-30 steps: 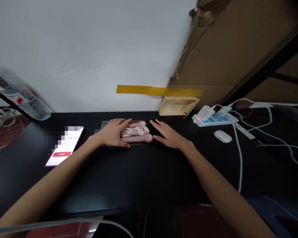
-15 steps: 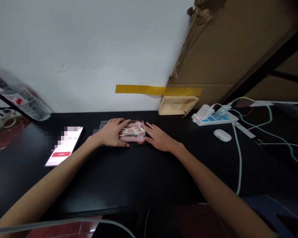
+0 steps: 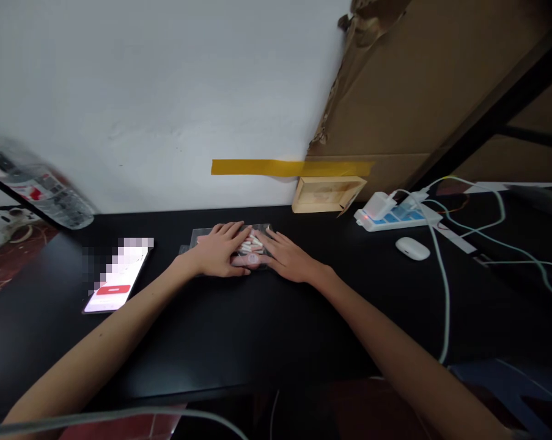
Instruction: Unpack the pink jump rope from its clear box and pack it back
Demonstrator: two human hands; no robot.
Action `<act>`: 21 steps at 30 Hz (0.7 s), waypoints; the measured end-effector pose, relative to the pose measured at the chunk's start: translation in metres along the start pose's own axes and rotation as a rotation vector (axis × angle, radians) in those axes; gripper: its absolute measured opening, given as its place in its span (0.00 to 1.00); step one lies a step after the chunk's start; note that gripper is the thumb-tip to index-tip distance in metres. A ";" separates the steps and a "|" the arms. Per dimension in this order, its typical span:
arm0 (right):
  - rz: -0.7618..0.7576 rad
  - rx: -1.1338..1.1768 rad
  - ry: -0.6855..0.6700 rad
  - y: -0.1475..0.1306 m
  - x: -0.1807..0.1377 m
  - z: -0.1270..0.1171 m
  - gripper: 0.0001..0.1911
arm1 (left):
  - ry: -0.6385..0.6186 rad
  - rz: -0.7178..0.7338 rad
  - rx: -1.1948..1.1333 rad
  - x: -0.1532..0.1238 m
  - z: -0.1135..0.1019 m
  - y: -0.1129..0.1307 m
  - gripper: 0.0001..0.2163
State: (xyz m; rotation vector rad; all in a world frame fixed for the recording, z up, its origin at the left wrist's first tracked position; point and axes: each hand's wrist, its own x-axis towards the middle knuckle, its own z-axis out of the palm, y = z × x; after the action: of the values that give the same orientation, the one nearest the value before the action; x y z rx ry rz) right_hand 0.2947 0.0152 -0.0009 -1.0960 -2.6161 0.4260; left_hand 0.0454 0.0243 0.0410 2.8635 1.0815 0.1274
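A clear plastic packet [image 3: 201, 235] holding pink sticks and several small white pieces [image 3: 250, 245] lies on the black desk [image 3: 257, 330] near the wall. My left hand [image 3: 218, 250] rests flat on the packet's left part, fingers stretched out. My right hand [image 3: 285, 256] lies flat on its right part, fingers spread and touching the pink and white contents. Most of the packet is hidden under both hands.
A phone [image 3: 115, 278] with a lit screen lies left of my hands. A water bottle [image 3: 37, 189] stands at far left. A small wooden frame [image 3: 326, 194] leans by the wall. To the right are a power strip [image 3: 395, 217], a white mouse [image 3: 412, 249] and cables [image 3: 443, 287].
My right hand has slid left onto the packet and now covers its right part. My left hand has stayed on the packet. The view has shifted slightly.
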 end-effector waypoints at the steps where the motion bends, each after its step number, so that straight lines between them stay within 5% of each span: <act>1: 0.003 0.002 0.004 0.002 -0.001 -0.002 0.38 | -0.005 0.005 0.002 0.003 0.001 0.001 0.47; 7: 0.053 0.011 0.043 0.023 -0.010 -0.009 0.38 | -0.031 0.003 0.012 0.026 0.004 0.005 0.50; 10: 0.119 0.015 0.077 0.036 -0.015 -0.011 0.37 | 0.052 0.013 0.002 0.026 -0.004 0.008 0.48; 15: 0.170 0.111 0.106 0.055 -0.026 -0.024 0.33 | 0.262 -0.020 -0.010 -0.011 -0.014 -0.003 0.43; 21: 0.157 0.273 -0.055 0.057 -0.037 -0.043 0.42 | 0.233 -0.179 -0.140 -0.061 0.015 -0.031 0.34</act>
State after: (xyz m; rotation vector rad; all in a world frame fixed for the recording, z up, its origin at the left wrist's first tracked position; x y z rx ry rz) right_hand 0.3719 0.0337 0.0123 -1.2119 -2.4308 0.8310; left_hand -0.0185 0.0063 0.0196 2.6612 1.3053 0.5147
